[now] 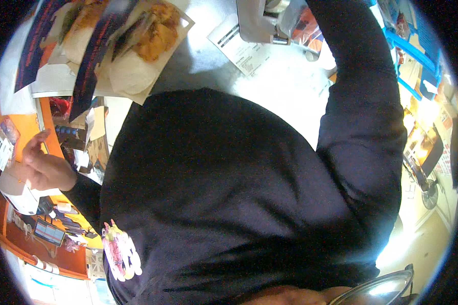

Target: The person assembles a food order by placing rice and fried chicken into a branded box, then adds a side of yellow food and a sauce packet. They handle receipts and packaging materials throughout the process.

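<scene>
My left hand [43,165] is raised at the left, its dark sleeve running back to my body. Its fingers look partly stretched, with nothing visible in them. Behind it is a white boxy device [19,192], and I cannot tell whether they touch. My right arm [359,61] reaches up past the top edge, so that hand is out of sight. Two panels at the upper left, a nearer one [142,56] and a farther one [76,38], show white and orange-brown food beside dark blue bands. A printed paper slip [241,48] lies near a grey device [257,23].
An orange counter [51,122] with open shelves runs along the left, and cardboard [97,132] sits inside them. Lower left stands a screen [50,232]. Blue baskets [412,53] are at the upper right, with a fan [429,194] farther below. The white-grey tabletop [188,71] lies ahead of me.
</scene>
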`<move>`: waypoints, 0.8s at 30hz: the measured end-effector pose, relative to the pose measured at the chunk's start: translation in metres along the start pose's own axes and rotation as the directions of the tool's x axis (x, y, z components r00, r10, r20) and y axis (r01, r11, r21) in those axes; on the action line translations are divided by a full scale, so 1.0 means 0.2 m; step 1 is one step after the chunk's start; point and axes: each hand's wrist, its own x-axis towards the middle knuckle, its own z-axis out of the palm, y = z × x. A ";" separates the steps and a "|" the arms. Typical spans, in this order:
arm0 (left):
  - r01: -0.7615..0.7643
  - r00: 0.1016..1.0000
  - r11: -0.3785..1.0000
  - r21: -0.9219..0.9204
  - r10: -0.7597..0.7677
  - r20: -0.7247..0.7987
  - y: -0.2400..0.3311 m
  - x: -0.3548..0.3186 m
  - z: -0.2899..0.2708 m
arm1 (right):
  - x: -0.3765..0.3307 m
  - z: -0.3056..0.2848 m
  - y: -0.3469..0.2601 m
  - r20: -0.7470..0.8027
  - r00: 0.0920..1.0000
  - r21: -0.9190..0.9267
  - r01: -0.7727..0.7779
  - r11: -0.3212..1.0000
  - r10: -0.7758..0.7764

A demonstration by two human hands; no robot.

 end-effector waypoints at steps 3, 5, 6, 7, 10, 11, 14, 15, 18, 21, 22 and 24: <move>-0.071 0.997 0.997 -0.004 0.071 0.029 0.05 -0.14 0.02 | 0.06 0.01 0.05 0.051 0.994 -0.009 0.099 0.995 -0.098; -0.177 0.970 0.973 -0.147 0.198 0.139 0.09 -0.19 0.04 | 0.06 -0.01 0.09 -0.030 0.969 0.084 0.247 0.965 -0.245; -0.230 0.940 0.959 -0.164 0.263 0.219 0.12 -0.22 0.06 | 0.04 -0.01 0.10 -0.085 0.906 0.011 0.418 0.908 -0.415; -0.317 0.899 0.939 -0.134 0.343 0.274 0.14 -0.23 0.09 | 0.01 -0.04 0.11 -0.057 0.961 0.217 0.275 0.937 -0.269; -0.321 0.825 0.940 -0.118 0.339 0.452 0.22 -0.25 0.21 | -0.12 -0.11 0.11 0.099 0.994 0.563 -0.091 0.821 0.042; -0.349 0.810 0.934 -0.081 0.344 0.474 0.23 -0.25 0.26 | -0.16 -0.14 0.08 0.097 0.991 0.548 -0.127 0.827 0.088; -0.382 0.804 0.924 0.002 0.332 0.494 0.24 -0.25 0.37 | -0.28 -0.24 -0.03 0.022 0.995 0.574 -0.095 0.813 0.101; -0.379 0.802 0.925 0.033 0.311 0.509 0.23 -0.25 0.38 | -0.34 -0.28 -0.05 0.041 0.986 0.581 -0.155 0.799 0.161; -0.364 0.802 0.930 0.040 0.291 0.522 0.20 -0.26 0.40 | -0.44 -0.37 -0.10 0.011 0.989 0.529 -0.133 0.838 0.150; -0.360 0.795 0.932 0.038 0.286 0.536 0.20 -0.26 0.41 | -0.42 -0.35 -0.12 -0.290 0.939 -0.127 0.152 0.980 -0.183; -0.362 0.792 0.932 0.034 0.288 0.539 0.20 -0.26 0.41 | -0.38 -0.34 -0.11 -0.151 0.976 0.017 -0.155 0.988 0.156; -0.376 0.777 0.926 -0.003 0.317 0.544 0.22 -0.26 0.41 | -0.25 -0.23 -0.10 -0.137 0.987 -0.128 -0.101 0.987 0.083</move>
